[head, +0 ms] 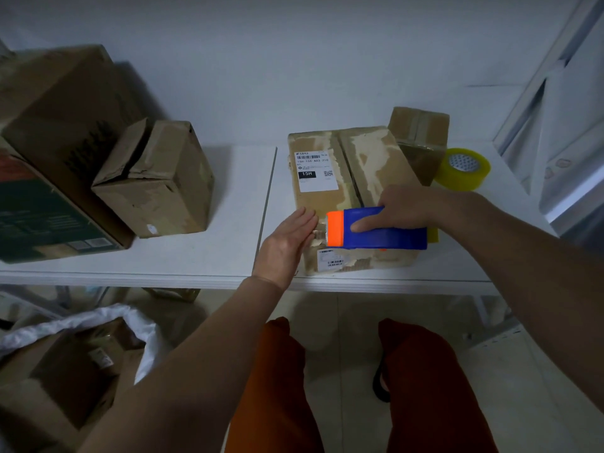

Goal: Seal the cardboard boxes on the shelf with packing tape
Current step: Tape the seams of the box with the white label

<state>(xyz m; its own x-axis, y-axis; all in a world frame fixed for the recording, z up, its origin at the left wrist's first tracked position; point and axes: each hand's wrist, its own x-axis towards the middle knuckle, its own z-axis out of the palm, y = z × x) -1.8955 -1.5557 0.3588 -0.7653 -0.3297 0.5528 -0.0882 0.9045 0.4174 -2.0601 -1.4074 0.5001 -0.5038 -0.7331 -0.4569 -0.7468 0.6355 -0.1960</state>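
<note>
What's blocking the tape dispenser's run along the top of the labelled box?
Nothing visible. The right hand holds the tape dispenser on the box near its front edge; the left hand lies flat beside its orange end, off the seam.

The white label (316, 171) on top of the box (346, 191) carries a barcode, the line "15H-159-A03-210", a black block reading "15H" and a QR code; its small print is too fine to read. A second label (331, 258) on that box's front face shows a barcode with illegible print. Printing on the large box (62, 125) at left is too dark to read.
</note>
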